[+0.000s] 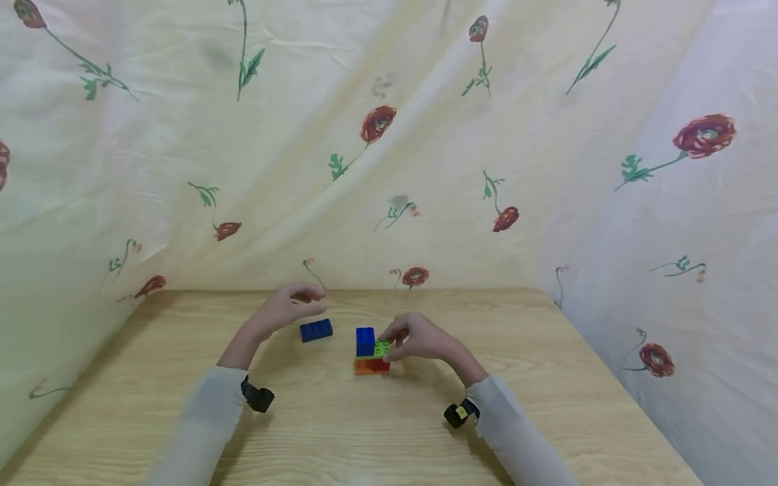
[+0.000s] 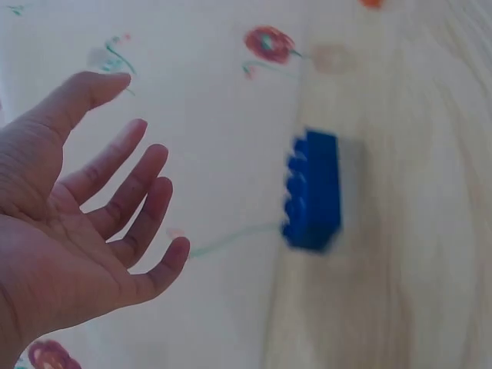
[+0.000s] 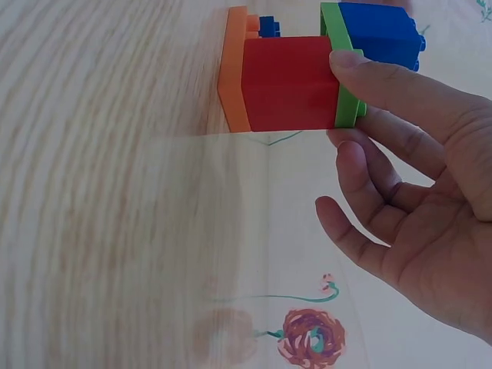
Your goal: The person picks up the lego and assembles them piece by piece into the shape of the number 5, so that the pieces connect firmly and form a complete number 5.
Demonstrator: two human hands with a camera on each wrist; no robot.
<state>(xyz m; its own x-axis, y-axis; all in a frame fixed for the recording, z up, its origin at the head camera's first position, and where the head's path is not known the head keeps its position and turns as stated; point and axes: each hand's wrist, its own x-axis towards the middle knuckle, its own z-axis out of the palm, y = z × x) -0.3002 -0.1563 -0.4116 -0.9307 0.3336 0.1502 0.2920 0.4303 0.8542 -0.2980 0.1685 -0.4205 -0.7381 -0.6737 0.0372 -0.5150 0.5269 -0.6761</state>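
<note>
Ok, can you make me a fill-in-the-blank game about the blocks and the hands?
1. The bottom plate of the stack is coloured ____.
2. The plate directly above the red block is coloured ____.
3. The loose brick near the left hand is coloured ____.
4. The hand touching the stack is the person's ____ one.

Missing words: orange; green; blue; right.

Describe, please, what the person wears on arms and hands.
The left hand and right hand are bare, with no gloves or rings visible. The left sleeve and right sleeve are plain, pale grey. The left wrist device and right wrist device are black; the right one shows a yellow mark.
</note>
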